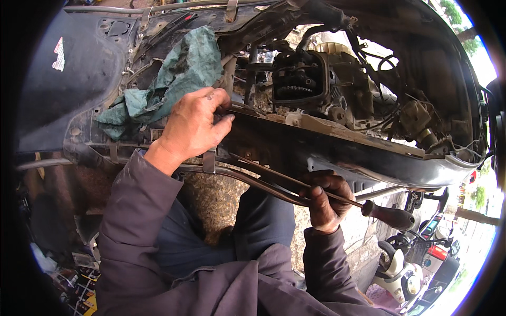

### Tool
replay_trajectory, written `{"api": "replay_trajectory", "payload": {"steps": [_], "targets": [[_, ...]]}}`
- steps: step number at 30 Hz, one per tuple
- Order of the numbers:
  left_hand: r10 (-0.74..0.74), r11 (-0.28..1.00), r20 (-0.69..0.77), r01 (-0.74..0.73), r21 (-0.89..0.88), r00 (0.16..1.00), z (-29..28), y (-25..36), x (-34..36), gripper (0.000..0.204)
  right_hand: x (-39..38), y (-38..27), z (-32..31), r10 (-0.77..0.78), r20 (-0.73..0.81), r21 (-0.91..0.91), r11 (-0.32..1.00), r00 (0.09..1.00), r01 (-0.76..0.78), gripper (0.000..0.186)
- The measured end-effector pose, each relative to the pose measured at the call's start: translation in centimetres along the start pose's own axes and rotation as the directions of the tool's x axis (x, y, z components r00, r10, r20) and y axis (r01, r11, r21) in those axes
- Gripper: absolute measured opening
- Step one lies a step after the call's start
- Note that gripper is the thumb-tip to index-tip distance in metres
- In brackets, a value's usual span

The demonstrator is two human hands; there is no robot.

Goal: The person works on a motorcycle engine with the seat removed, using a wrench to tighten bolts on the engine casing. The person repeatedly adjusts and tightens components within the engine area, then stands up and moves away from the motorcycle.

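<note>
My right hand grips a long screwdriver by its thin metal shaft. Its dark, worn handle sticks out to the right, and the shaft slants up and left along the near side of a dark scooter body. At the body's upper edge, my left hand has its fingers curled in with the thumb close to them. Whatever is pinched there, if anything, is hidden by the fingers. Just beyond that hand a crumpled, stained green cloth lies across the body.
Right of the cloth, the opened body shows an engine with an exposed chain, plus loose cables. A bent metal rail runs along the near side, above my knees. A parked scooter stands at lower right; assorted boxes lie at lower left.
</note>
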State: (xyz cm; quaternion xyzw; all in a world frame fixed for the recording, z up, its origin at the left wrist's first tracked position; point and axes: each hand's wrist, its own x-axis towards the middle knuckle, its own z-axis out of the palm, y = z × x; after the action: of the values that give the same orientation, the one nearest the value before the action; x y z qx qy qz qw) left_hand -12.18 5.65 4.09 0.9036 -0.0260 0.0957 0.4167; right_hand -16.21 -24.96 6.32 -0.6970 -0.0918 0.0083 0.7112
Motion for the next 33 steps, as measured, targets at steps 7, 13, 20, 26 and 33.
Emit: {"api": "replay_trajectory", "payload": {"steps": [7,13,20,26,33], "targets": [[0.089,0.994,-0.011,-0.088,0.061,0.996,0.0,-0.1,-0.3,0.024,-0.1,0.3,-0.1,-0.008,0.013,0.001,1.0,1.0,0.008,0.018],[0.077,0.977,-0.064,-0.063,0.201,0.995,-1.5,-1.3,0.1,0.021,-0.1,0.2,0.0,-0.006,0.019,0.036,0.999,1.0,0.006,0.019],[-0.135,0.918,-0.286,0.228,0.324,0.949,-6.6,-3.8,0.0,0.027,0.1,-0.1,0.3,0.014,0.03,0.088,0.996,0.999,-0.016,0.016],[-0.143,0.989,-0.217,0.132,-0.063,0.966,-3.1,-0.9,-1.3,0.023,0.3,-0.5,0.1,-0.015,0.087,0.015,1.0,0.996,0.013,0.012],[-0.025,0.988,-0.11,0.008,-0.154,0.994,0.0,4.1,2.2,0.019,0.8,-0.3,-0.3,-0.073,0.143,-0.057,0.995,0.987,0.082,0.008]]}}
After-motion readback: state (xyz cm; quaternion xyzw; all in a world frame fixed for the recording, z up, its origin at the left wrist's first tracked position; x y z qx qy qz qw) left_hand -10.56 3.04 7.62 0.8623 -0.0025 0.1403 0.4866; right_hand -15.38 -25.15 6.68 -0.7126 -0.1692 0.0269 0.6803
